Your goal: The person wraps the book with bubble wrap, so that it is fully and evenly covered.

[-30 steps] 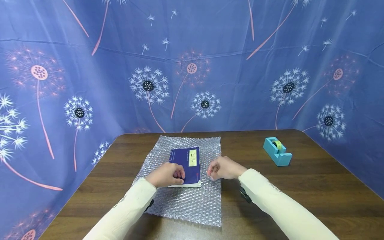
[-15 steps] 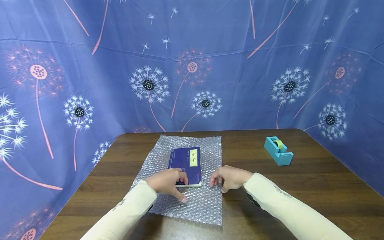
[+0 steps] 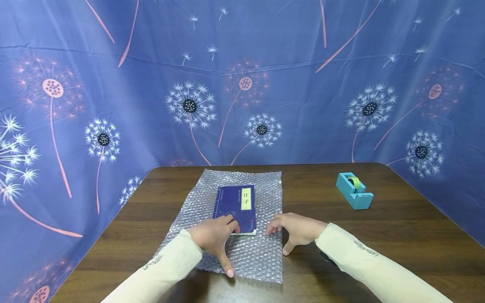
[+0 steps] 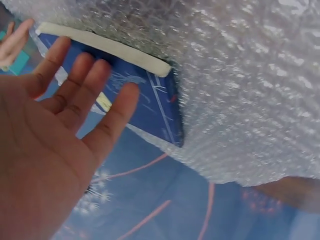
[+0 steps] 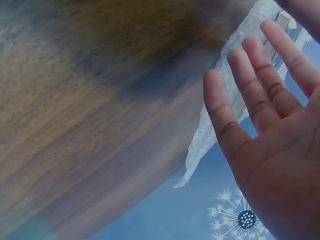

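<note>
A dark blue book [image 3: 233,204] with a yellow title label lies on a sheet of bubble wrap [image 3: 261,261] in the head view. My left hand [image 3: 217,235] hovers over the book's near edge, thumb spread toward the sheet's front edge. In the left wrist view, its fingers [image 4: 117,112] are loosely extended beside the book's blue cover [image 4: 145,107]; whether they touch it is unclear. Over the sheet's right edge is my right hand [image 3: 299,229], thumb spread away from the fingers, nothing in its grasp. The right wrist view shows its fingers [image 5: 222,107] near the wrap's edge [image 5: 200,142].
A turquoise tape dispenser [image 3: 354,190] with a yellow-green roll stands at the right of the wooden table [image 3: 398,244]. Behind the table hangs a blue curtain [image 3: 303,92] with a dandelion print.
Both hands have come toward the near side and unfolded, thumbs spreading away from the fingers. My right hand has also shifted slightly right. The book and bubble wrap keep their places.
</note>
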`<state>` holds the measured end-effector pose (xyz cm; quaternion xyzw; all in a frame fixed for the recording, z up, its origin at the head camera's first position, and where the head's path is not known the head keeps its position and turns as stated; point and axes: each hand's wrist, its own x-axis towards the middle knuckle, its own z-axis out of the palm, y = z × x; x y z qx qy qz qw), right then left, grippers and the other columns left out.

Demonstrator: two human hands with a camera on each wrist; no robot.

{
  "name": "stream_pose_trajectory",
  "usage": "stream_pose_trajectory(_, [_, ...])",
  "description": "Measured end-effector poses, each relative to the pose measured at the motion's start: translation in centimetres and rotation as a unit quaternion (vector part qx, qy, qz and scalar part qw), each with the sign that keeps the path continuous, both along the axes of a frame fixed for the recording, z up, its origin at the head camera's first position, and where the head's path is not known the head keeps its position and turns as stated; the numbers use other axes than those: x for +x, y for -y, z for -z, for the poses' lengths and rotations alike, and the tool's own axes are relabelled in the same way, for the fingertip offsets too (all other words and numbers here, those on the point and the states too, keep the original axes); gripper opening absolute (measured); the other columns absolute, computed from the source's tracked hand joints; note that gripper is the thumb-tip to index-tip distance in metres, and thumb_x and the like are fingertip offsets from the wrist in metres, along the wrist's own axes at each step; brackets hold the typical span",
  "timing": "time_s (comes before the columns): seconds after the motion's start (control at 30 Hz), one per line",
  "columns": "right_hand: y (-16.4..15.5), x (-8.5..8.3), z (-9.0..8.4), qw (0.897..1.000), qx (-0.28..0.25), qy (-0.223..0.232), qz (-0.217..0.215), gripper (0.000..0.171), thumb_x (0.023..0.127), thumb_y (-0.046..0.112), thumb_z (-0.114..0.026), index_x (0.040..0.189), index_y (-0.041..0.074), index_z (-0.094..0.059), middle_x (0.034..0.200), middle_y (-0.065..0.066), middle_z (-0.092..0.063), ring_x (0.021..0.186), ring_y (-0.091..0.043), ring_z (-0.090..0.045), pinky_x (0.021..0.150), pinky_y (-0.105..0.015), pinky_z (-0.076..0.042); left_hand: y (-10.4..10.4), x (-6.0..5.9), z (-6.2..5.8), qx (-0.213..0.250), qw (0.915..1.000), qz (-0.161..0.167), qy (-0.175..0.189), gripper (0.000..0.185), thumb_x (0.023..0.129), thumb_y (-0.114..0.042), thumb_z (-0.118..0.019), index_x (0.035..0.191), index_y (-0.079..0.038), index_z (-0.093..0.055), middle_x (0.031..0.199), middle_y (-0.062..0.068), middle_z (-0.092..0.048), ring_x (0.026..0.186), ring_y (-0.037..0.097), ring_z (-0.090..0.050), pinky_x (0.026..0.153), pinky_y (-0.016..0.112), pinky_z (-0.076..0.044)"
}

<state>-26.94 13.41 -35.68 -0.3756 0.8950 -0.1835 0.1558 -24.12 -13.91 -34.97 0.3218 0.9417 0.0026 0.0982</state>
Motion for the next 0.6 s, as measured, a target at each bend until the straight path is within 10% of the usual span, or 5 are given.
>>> stream_pose_trajectory(0.27, [-0.7, -0.5, 0.3, 0.999, -0.031, 0.006, -0.033, 0.035, 0.087, 0.018, -0.081, 0.121, 0.016, -0.073, 0.11, 0.01, -0.063, 0.102, -0.011, -0.059, 0.092, -0.037, -0.051, -0.6, 1.4, -0.2, -0.046, 0.9966, 0.033, -0.06, 0.104, 0.041, -0.066, -0.096, 0.119, -0.011, -0.055, 0.097, -0.004, -0.047, 0.091, 0.011, -0.05, 0.078, 0.026, -0.052])
stream_pose_trajectory(0.6, [-0.9, -0.7, 0.1, 0.998, -0.058, 0.026, -0.014, 0.021, 0.098, 0.029, -0.07, 0.114, 0.016, -0.076, 0.107, 0.011, -0.068, 0.095, -0.007, -0.061, 0.087, -0.034, -0.053, -0.6, 0.8, -0.9, 0.012, 0.9971, -0.053, 0.053, 0.078, 0.061, -0.035, -0.095, 0.128, -0.012, -0.062, 0.113, 0.003, -0.055, 0.108, 0.02, -0.059, 0.098, 0.037, -0.052])
